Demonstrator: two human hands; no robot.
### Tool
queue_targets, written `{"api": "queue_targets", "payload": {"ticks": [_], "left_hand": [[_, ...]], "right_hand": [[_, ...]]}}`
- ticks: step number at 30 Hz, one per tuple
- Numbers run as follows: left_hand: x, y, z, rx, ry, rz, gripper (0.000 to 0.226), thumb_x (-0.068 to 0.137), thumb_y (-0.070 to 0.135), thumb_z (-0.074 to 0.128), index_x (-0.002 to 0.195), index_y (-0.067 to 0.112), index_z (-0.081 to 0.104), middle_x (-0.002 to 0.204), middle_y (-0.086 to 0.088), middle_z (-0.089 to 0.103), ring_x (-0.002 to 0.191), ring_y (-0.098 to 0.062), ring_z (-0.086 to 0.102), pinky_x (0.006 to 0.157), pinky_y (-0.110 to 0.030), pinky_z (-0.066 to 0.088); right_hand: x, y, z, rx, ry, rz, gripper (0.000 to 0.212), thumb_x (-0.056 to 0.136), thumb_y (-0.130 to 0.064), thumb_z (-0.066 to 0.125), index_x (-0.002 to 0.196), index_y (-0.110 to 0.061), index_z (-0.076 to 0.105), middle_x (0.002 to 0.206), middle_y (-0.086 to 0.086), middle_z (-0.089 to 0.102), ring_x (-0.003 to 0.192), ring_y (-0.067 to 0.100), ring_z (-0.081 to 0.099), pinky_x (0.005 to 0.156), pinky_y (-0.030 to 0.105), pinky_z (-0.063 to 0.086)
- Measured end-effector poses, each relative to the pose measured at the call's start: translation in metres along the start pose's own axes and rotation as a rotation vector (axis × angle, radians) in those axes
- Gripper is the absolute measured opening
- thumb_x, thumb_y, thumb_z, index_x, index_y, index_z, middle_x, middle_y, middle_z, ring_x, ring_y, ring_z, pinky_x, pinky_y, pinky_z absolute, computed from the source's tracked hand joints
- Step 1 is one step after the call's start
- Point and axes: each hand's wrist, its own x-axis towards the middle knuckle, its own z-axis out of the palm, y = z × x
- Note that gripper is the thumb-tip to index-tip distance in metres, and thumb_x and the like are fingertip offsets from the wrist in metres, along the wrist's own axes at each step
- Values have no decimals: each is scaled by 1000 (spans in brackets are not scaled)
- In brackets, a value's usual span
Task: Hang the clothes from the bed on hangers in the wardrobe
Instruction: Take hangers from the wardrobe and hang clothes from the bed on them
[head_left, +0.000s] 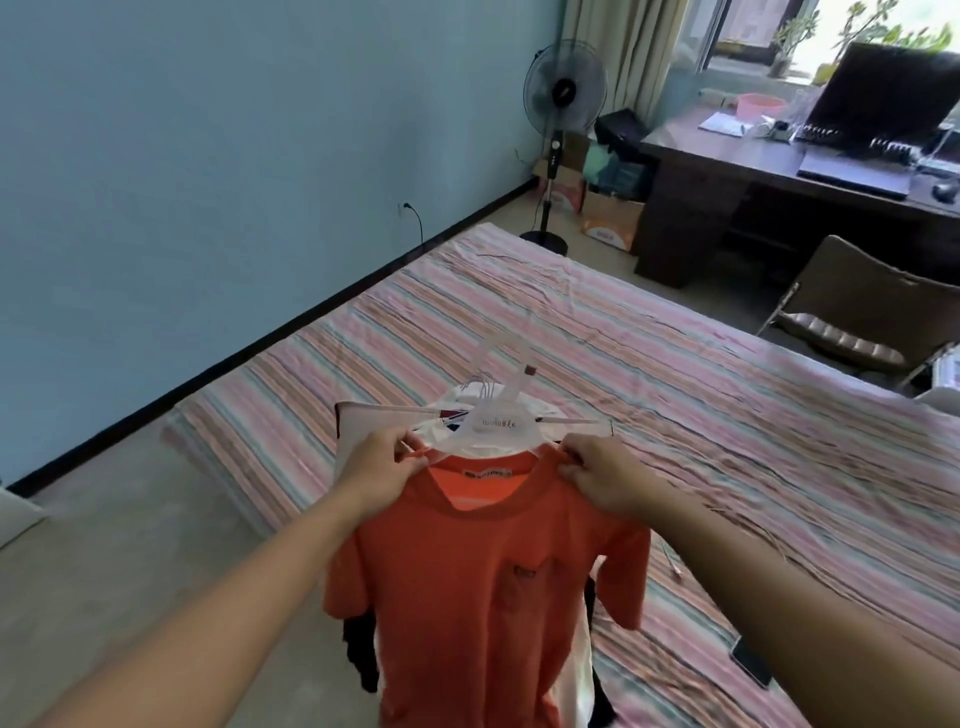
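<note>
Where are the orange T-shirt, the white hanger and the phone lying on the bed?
orange T-shirt (483, 587): head view, on the chest, left of its small print.
white hanger (498, 423): head view, on the flat middle plate below the hook.
phone (751, 670): head view, on its dark screen.

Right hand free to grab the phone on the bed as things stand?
Probably not yet: the right hand is pinching the orange T-shirt at its shoulder. The phone lies uncovered on the bed beneath that forearm.
</note>
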Motion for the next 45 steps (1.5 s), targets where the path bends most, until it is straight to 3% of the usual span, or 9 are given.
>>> {"api": "queue_targets", "payload": {"ticks": [8, 13, 17, 20, 25, 29, 32, 38, 45], "left_hand": [[99, -49, 55, 143, 61, -204, 15, 84, 18, 74, 78, 26, 64, 82, 0, 67, 87, -24, 64, 73, -30, 44], [160, -74, 88, 272, 152, -239, 8, 86, 25, 71, 94, 21, 72, 98, -9, 71, 101, -32, 62, 84, -34, 44], [204, -94, 117, 314, 173, -237, 7, 91, 26, 65, 95, 23, 69, 100, -6, 72, 105, -31, 60, 93, -39, 40], [225, -107, 138, 442, 135, -187, 17, 96, 21, 55, 109, 23, 65, 114, -6, 69, 113, -30, 56, 94, -40, 33], [218, -145, 160, 677, -169, -61, 85, 88, 45, 62, 156, 27, 15, 160, 2, 24, 146, -23, 24, 117, -43, 17], [221, -163, 171, 824, -263, -56, 98, 92, 40, 59, 153, 24, -16, 165, -3, -1, 151, -26, 3, 120, -47, 4], [228, -165, 174, 838, -251, -59, 90, 94, 32, 57, 155, 25, -9, 165, -2, -1, 151, -26, 4, 120, -47, 6], [226, -157, 171, 813, -223, -125, 88, 94, 37, 58, 156, 28, -3, 164, -5, 5, 151, -27, 6, 121, -46, 7], [198, -123, 138, 652, -87, -55, 79, 91, 38, 63, 154, 26, 17, 161, -10, 18, 149, -27, 17, 121, -41, 15]], "right_hand": [[111, 54, 54, 133, -66, 107, 27, 97, -29, 58, 74, -23, 46, 84, 0, 56, 84, 24, 54, 69, 34, 35], [161, 78, 85, 252, -32, 168, 24, 84, -51, 58, 104, -44, 47, 100, -11, 62, 97, 18, 62, 83, 37, 50], [194, 95, 111, 137, -30, 110, 61, 87, -46, 66, 139, -28, 42, 133, -5, 55, 123, 18, 54, 94, 32, 39], [219, 115, 138, 56, -33, 105, 58, 92, -42, 61, 142, -25, 37, 137, 0, 51, 127, 22, 51, 100, 35, 39], [253, 137, 177, -34, -102, 77, 60, 99, -30, 54, 150, -14, 26, 145, 10, 41, 132, 27, 44, 105, 33, 34], [266, 150, 203, -146, 6, 34, 65, 91, -21, 66, 148, -9, 36, 125, 16, 55, 110, 35, 57, 95, 41, 47], [270, 150, 211, -200, 95, 89, 69, 75, -24, 83, 134, -14, 48, 105, 11, 59, 91, 32, 61, 78, 41, 52], [257, 130, 208, -176, 119, 66, 82, 89, -62, 47, 150, -9, 35, 144, 14, 45, 131, 35, 44, 111, 47, 35], [223, 90, 180, -142, 36, -9, 84, 91, -42, 60, 156, -11, 18, 161, 13, 21, 150, 32, 18, 122, 41, 14]]}}
